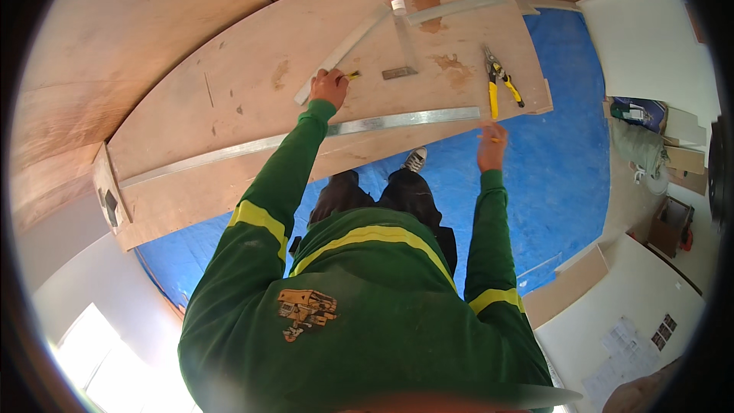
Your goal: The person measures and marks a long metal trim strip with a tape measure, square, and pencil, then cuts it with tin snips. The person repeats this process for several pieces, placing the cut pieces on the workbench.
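My left hand (329, 89) is over the wooden table, on the near end of a slanting metal strip (348, 52). Its fingers are closed around a small yellow-and-black object (352, 75) whose kind I cannot make out. Beyond the table's near edge, my right hand (492, 147) is smeared by motion, with a thin orange-yellow, pencil-like stick (497, 140) at its fingers. A long galvanized metal profile (409, 119) runs along the near side, passing under my left forearm. Between the hands lies a try square (399, 73). Tin snips with yellow handles (493, 98) lie right of it.
A small red-capped container (397, 3) stands at the far side, beside another metal strip (459, 8). Brown stains mark the tabletop (252, 76). Blue sheeting (569, 176) covers the floor. Bags (641, 113) and an open wooden box (669, 223) lie at the right.
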Available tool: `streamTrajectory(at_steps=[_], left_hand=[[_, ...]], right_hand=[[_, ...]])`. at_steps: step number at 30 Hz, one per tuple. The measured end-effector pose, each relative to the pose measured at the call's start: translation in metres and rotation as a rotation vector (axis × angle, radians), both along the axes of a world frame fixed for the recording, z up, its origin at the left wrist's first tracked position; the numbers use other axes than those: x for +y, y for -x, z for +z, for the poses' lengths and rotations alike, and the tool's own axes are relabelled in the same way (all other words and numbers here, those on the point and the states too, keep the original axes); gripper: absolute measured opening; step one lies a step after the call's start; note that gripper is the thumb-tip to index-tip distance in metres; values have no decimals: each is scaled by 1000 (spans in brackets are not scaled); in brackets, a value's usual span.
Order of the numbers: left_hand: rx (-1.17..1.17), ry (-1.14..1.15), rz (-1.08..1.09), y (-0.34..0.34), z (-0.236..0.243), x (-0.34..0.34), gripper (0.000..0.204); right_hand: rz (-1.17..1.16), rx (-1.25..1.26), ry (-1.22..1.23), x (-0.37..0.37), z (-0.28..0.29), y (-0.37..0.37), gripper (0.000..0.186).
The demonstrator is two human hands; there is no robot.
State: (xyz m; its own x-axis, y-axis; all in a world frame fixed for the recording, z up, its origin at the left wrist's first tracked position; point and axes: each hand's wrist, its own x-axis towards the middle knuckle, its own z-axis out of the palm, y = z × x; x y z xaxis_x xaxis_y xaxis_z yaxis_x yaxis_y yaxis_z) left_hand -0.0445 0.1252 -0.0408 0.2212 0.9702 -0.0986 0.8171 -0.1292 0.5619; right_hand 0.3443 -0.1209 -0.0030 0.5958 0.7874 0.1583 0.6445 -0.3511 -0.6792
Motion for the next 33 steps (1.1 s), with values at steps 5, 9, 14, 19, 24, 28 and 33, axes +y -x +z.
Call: streamTrajectory(at_steps=[5, 9, 14, 19, 24, 28, 33], left_hand=[[184, -103, -158, -55, 11, 17, 39], [292, -459, -249, -84, 25, 31, 60], [222, -194, -472, -134, 13, 5, 51], [180, 3, -481, -146, -10, -5, 42], [-80, -81, -694, -86, 10, -94, 37], [-135, 41, -773, -12, 35, -156, 39], [-190, -56, -647, 54, 35, -141, 51]], right_hand=[[180, 402, 268, 26, 9, 35, 42], [311, 522, 217, 44, 45, 58, 43], [229, 674, 229, 15, 57, 64, 46], [42, 912, 283, -18, 45, 64, 52], [-153, 1233, 409, -12, 18, 105, 44], [-27, 1202, 515, -3, -13, 174, 36], [-117, 1040, 482, -9, -31, 232, 37]])
